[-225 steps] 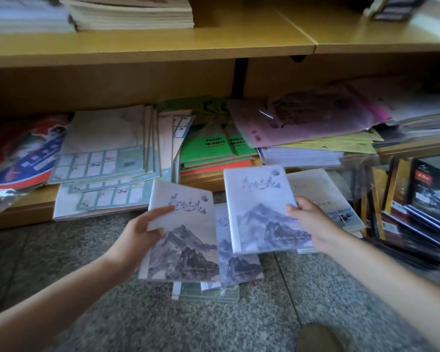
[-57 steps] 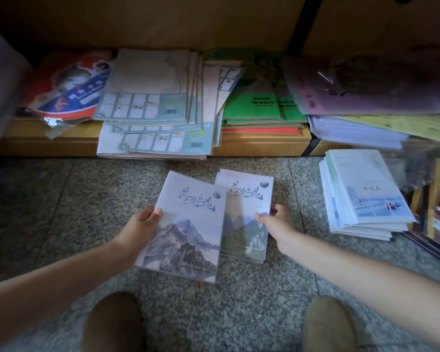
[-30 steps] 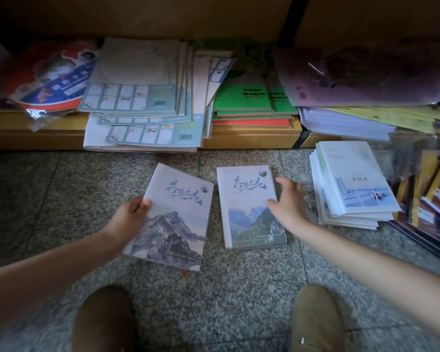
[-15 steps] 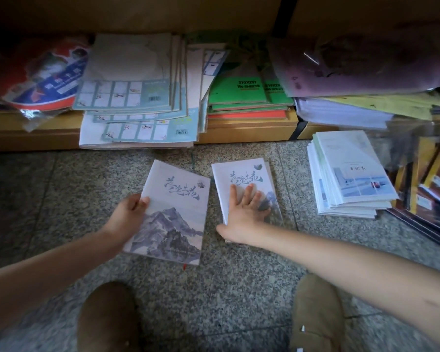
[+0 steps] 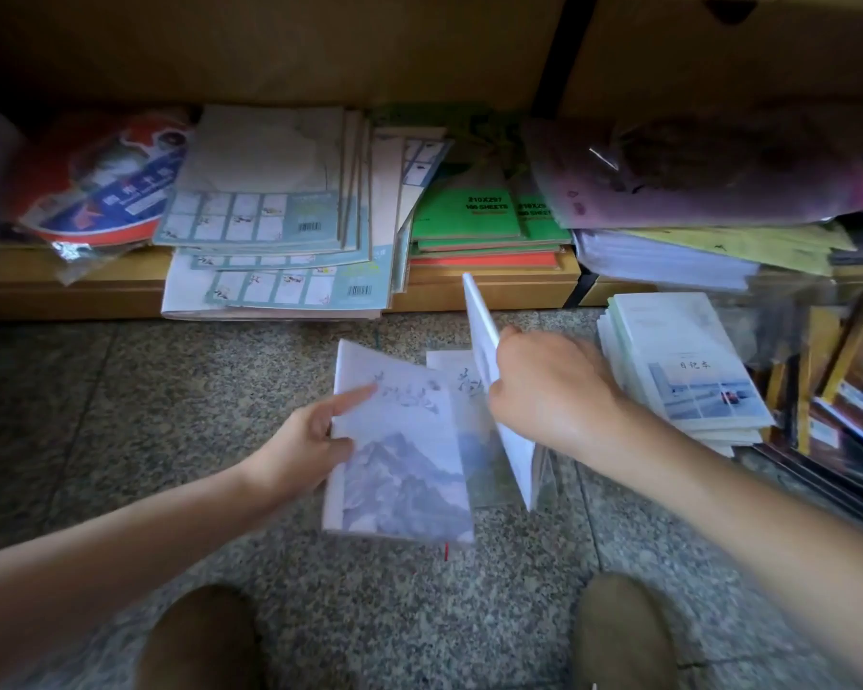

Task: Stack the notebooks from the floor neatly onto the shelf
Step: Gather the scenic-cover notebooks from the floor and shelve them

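We found bare granite floor (image 5: 120,415) on the left, where a hand could pass freely. Ahead, the workbook stack (image 5: 275,291) overhung the shelf (image 5: 46,291) edge and the green pads (image 5: 469,216) filled the bay beside it. The mountain notebook (image 5: 404,465) and the tilted notebook (image 5: 479,326) took the middle. On the right, the diary stack (image 5: 683,381) closed the floor, with what seemed dark books (image 5: 848,440) just beyond.

Stone floor (image 5: 170,415) bears a pale notebook stack (image 5: 688,376) and, seemingly, one flat notebook (image 5: 457,378); green pads (image 5: 464,214) sit on the shelf (image 5: 61,296).
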`<state>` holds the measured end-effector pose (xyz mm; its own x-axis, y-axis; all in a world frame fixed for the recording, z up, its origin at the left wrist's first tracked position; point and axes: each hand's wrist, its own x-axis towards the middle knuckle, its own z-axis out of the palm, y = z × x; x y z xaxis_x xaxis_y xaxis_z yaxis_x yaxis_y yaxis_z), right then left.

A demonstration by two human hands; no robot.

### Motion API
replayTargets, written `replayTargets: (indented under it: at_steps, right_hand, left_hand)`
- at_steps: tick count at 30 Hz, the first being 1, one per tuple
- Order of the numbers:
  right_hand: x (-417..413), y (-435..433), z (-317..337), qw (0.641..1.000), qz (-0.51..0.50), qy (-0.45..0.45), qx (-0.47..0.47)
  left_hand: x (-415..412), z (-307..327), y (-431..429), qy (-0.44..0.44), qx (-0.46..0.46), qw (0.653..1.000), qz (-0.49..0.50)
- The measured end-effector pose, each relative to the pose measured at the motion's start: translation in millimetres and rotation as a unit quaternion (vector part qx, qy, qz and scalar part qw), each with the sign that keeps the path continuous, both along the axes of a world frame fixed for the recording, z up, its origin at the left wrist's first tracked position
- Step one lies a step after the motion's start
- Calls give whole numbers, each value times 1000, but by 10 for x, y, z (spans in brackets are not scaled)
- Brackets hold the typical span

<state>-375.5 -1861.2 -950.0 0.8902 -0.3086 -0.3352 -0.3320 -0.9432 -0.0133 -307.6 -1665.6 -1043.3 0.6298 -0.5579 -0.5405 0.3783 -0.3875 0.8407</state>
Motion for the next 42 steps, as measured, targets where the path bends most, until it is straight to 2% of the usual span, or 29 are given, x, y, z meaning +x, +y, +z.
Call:
replayTargets:
  at_steps: [3, 7, 12, 15, 18, 21, 24, 26, 30, 32, 34, 36, 37, 39, 42]
  right_hand:
    - [-119, 238, 36, 997, 39, -36, 53]
    - [-229, 529, -103, 985, 66, -51, 153]
    - [-350, 687, -211, 979, 114, -105, 132]
    - [-427, 700, -202, 974, 136, -120, 137]
    - [-531, 774, -229, 966, 179, -136, 127]
    - [-613, 799, -293, 965, 211, -130, 86]
    - [-582, 736, -324, 965, 159, -170, 123]
    - [-476, 585, -335, 950, 138, -223, 168]
    - [-305, 216, -368, 935, 68, -327, 120]
    - [-250, 96, -338, 914, 23, -355, 194]
    - [-184, 48, -204, 882, -45, -293, 367]
    - [-129, 74, -147, 808, -84, -199, 548]
    - [-112, 102, -161, 790, -75, -181, 581]
    - [-70, 212, -163, 778, -45, -187, 598]
    - [29, 391, -97, 726, -12, -210, 655]
  left_hand:
    - [-69, 59, -173, 55, -7, 998, 12]
    - [-168, 156, -355, 120, -89, 987, 51]
    - [-178, 230, -405, 198, -131, 963, 127]
    - [-109, 316, -331, 217, -134, 961, 107]
    - [-104, 412, -312, 161, -129, 975, 81]
    - [-121, 428, -343, 105, -87, 982, 132]
    - [-47, 525, -333, 95, -99, 982, 133]
    - [44, 649, -305, 48, -100, 988, 106]
    - [181, 983, -226, -46, -91, 990, 95]
    - [220, 1132, -183, -80, -82, 988, 99]
    - [272, 1257, -119, -109, -90, 983, 116]
    - [337, 1348, -57, -124, -105, 978, 132]
    - [376, 1384, -34, -125, -113, 976, 140]
    - [459, 1455, -2, -114, -142, 969, 166]
    - [543, 1564, 52, -104, -184, 957, 200]
